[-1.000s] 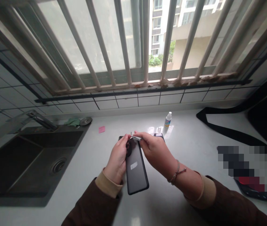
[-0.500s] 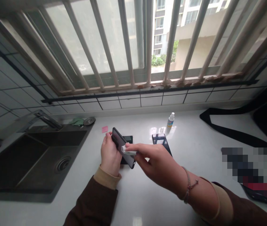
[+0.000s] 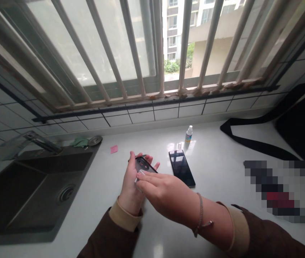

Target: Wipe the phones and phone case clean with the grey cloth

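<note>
In my left hand (image 3: 129,184) lies a dark phone (image 3: 150,168), its back turned up and a round camera ring showing near the top. The fingers of that hand curl around its far edge. My right hand (image 3: 165,193) pinches a small white wipe (image 3: 141,173) and presses it on the phone's back, hiding the lower part. To the right, a second black phone (image 3: 181,168) rests screen up on the counter. Behind it stand a small white spray bottle (image 3: 189,135) with a coloured label and a little clear cap (image 3: 179,146).
On the left is a dark sink (image 3: 47,193) with a faucet (image 3: 43,143). A green cloth (image 3: 79,142) and a metal strainer (image 3: 95,140) sit by its rim. A pink paper (image 3: 114,149) lies on the white counter (image 3: 109,222). Black straps (image 3: 251,145) and a blurred-out item (image 3: 278,193) are at right.
The phone in my left hand has tilted flatter, its back now facing up. My right hand with the wipe has moved lower and covers more of it. The view has shifted slightly right.
</note>
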Demonstrator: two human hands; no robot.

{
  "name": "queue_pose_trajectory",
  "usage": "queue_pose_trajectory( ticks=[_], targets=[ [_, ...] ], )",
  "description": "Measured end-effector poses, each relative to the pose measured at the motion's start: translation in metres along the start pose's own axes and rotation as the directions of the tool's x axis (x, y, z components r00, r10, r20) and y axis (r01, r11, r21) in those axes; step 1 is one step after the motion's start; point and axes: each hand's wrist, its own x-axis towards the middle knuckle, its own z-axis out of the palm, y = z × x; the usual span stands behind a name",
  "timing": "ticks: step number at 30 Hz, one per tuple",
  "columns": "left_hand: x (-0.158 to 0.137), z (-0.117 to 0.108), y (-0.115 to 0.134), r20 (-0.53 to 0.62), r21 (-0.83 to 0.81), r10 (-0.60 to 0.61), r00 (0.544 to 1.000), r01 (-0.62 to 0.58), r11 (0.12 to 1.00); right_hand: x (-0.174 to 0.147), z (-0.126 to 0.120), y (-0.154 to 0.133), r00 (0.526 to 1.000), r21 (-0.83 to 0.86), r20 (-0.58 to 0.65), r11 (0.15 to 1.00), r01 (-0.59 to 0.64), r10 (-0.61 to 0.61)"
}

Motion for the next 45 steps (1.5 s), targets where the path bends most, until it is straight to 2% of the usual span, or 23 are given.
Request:
queue_pose_trajectory(
  ticks=[2, 3, 5, 8, 11, 12, 13, 14, 17, 20, 22, 24, 30, 34, 37, 40, 45],
  targets=[
    [0.002, -0.002, 0.0, -0.004, 0.02, -0.05, 0.999, 0.05, 0.999, 0.0, -0.01, 0.001, 0.995, 0.104, 0.049, 0.991, -0.09, 0.085],
    [0.003, -0.003, 0.001, 0.02, 0.029, -0.076, 0.997, 0.075, 0.997, -0.001, -0.018, 0.002, 0.985, 0.157, 0.061, 0.973, -0.172, 0.164],
    [0.002, -0.004, 0.003, 0.097, 0.069, -0.148, 0.984, 0.141, 0.988, -0.004, -0.034, 0.008, 0.934, 0.249, 0.028, 0.902, -0.353, 0.357],
    [-0.004, -0.002, 0.003, 0.168, 0.199, -0.286, 0.943, 0.252, 0.947, -0.015, -0.055, 0.028, 0.812, 0.39, -0.072, 0.766, -0.512, 0.579],
    [-0.011, -0.002, -0.001, 0.193, 0.331, -0.418, 0.888, 0.342, 0.879, -0.03, -0.061, 0.053, 0.674, 0.286, -0.264, 0.723, -0.629, 0.69],
    [-0.013, -0.002, -0.003, 0.209, 0.364, -0.461, 0.862, 0.369, 0.855, -0.034, -0.06, 0.059, 0.649, 0.25, -0.299, 0.713, -0.655, 0.7],
    [-0.015, -0.003, -0.005, 0.229, 0.394, -0.503, 0.833, 0.393, 0.831, -0.038, -0.057, 0.063, 0.642, 0.226, -0.316, 0.713, -0.664, 0.698],
    [-0.017, -0.004, -0.007, 0.25, 0.428, -0.544, 0.801, 0.413, 0.804, -0.041, -0.054, 0.065, 0.655, 0.211, -0.312, 0.723, -0.658, 0.688],
    [-0.021, -0.008, -0.013, 0.283, 0.548, -0.647, 0.708, 0.434, 0.715, -0.044, -0.043, 0.061, 0.76, 0.215, -0.202, 0.785, -0.581, 0.618],
    [-0.025, -0.011, -0.018, 0.267, 0.625, -0.694, 0.669, 0.428, 0.653, -0.044, -0.032, 0.05, 0.849, 0.262, -0.063, 0.829, -0.493, 0.525],
    [-0.027, -0.013, -0.02, 0.27, 0.627, -0.689, 0.673, 0.42, 0.656, -0.044, -0.026, 0.044, 0.877, 0.285, -0.029, 0.845, -0.452, 0.479],
    [-0.029, -0.013, -0.018, 0.296, 0.604, -0.662, 0.689, 0.401, 0.688, -0.045, -0.025, 0.042, 0.882, 0.295, -0.032, 0.847, -0.442, 0.471],
    [-0.028, -0.007, -0.003, 0.35, 0.463, -0.532, 0.771, 0.352, 0.814, -0.049, -0.03, 0.045, 0.819, 0.251, -0.057, 0.802, -0.542, 0.572],
    [-0.016, -0.004, 0.001, 0.368, 0.313, -0.277, 0.888, 0.162, 0.936, -0.048, -0.025, 0.045, 0.761, 0.345, -0.064, 0.73, -0.59, 0.645],
    [-0.006, -0.005, 0.0, 0.317, 0.264, -0.069, 0.946, -0.018, 0.964, -0.047, -0.017, 0.042, 0.716, 0.43, -0.041, 0.659, -0.617, 0.697],
    [0.001, -0.008, -0.002, 0.297, 0.263, 0.101, 0.949, -0.183, 0.947, -0.046, -0.012, 0.039, 0.703, 0.484, 0.011, 0.612, -0.626, 0.711],
    [0.007, -0.01, 0.0, 0.271, 0.29, 0.188, 0.944, -0.266, 0.919, -0.046, -0.012, 0.036, 0.712, 0.479, 0.064, 0.604, -0.637, 0.7]
  ],
)
